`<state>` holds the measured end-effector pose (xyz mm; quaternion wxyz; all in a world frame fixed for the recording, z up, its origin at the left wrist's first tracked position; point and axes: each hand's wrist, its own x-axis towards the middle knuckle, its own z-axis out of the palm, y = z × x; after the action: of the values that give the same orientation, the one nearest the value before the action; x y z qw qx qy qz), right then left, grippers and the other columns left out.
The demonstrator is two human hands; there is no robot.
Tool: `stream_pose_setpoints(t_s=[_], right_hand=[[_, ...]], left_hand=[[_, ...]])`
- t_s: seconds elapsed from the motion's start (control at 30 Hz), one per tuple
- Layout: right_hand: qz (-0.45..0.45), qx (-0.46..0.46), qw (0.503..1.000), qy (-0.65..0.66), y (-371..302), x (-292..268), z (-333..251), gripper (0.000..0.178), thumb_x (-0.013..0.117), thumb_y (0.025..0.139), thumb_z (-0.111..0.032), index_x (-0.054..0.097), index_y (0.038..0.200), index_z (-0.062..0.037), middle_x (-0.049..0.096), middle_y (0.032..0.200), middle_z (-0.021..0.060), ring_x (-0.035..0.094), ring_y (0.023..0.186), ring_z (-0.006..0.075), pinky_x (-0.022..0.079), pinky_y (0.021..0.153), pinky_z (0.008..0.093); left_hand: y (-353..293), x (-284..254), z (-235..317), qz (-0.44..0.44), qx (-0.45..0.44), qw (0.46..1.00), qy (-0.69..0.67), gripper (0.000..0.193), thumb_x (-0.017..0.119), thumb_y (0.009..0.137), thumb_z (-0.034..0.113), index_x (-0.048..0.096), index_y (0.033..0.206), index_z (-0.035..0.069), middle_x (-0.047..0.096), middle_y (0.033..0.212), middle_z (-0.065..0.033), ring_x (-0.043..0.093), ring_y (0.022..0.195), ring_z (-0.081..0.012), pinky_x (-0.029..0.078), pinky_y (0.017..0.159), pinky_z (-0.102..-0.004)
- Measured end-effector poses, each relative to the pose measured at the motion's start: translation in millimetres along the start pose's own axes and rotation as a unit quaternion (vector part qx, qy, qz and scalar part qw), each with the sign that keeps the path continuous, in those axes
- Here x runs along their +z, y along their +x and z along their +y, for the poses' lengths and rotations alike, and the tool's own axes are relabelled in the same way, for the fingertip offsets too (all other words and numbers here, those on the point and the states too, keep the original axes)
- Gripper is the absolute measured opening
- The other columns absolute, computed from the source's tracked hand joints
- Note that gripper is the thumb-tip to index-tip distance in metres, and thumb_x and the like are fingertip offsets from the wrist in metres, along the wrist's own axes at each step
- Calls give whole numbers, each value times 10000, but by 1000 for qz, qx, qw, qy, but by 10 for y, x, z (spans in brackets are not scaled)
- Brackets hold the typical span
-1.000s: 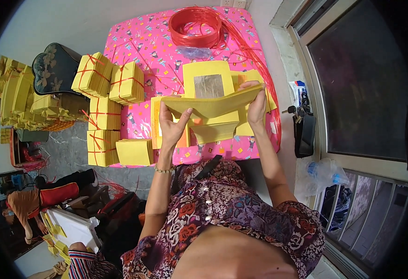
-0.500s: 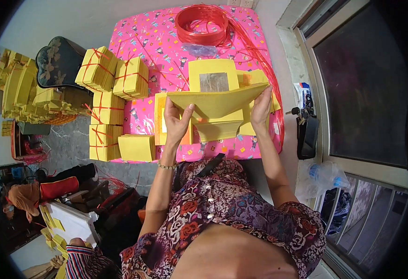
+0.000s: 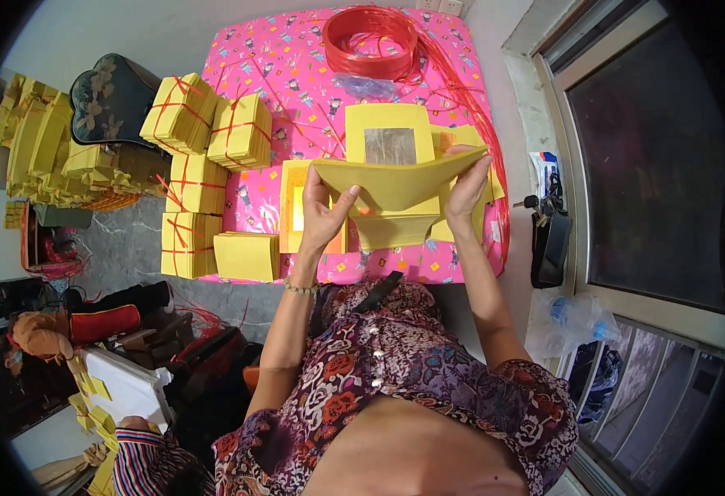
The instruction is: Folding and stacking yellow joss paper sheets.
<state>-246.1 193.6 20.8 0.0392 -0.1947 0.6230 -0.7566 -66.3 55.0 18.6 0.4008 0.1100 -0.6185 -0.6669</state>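
Note:
A stack of yellow paper sheets [image 3: 399,186] spans between my hands above the table, bent so that its middle sags. My left hand [image 3: 327,219] grips its left end, thumb on the near face. At the right end my right hand [image 3: 467,190] is closed round the edge, its fingers partly behind the sheets. Below the held stack lies another yellow paper pile [image 3: 391,231]. Behind it is yellow paper with a silver square [image 3: 389,146]. An orange-bordered sheet [image 3: 294,186] lies by my left hand.
Red-tied yellow bundles [image 3: 179,112] stand on the pink tablecloth's [image 3: 246,58] left side, near a loose pile [image 3: 246,256]. A red strapping coil [image 3: 370,41] sits at the back, strands trailing right. A window [image 3: 648,165] borders the right; a person's striped sleeve [image 3: 143,463] shows lower left.
The held stack bows a little more in the middle. My right hand has tilted around its end, with fingers reaching further over the edge. The whole view has shifted slightly.

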Motion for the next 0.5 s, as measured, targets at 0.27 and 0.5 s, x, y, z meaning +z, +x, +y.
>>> stream_pose_setpoints(t_s=[0.27, 0.5], right_hand=[[4, -15, 1000, -5, 0, 40, 42, 595, 212, 1000, -486, 567, 869, -27, 561, 828, 57, 495, 798, 131, 379, 768, 286], [-98, 12, 995, 33, 19, 181, -1, 530, 290, 1003, -429, 593, 812, -38, 503, 644, -14, 434, 565, 80, 364, 579, 227]], left_hand=[[11, -41, -55, -13, -16, 1000, -15, 340, 656, 844, 28, 472, 1130, 22, 595, 1013, -63, 570, 970, -142, 459, 864, -295], [110, 63, 133, -35, -26, 998, -38, 426, 659, 840, 25, 457, 1214, 12, 593, 1077, -72, 564, 1016, -149, 455, 882, -291]])
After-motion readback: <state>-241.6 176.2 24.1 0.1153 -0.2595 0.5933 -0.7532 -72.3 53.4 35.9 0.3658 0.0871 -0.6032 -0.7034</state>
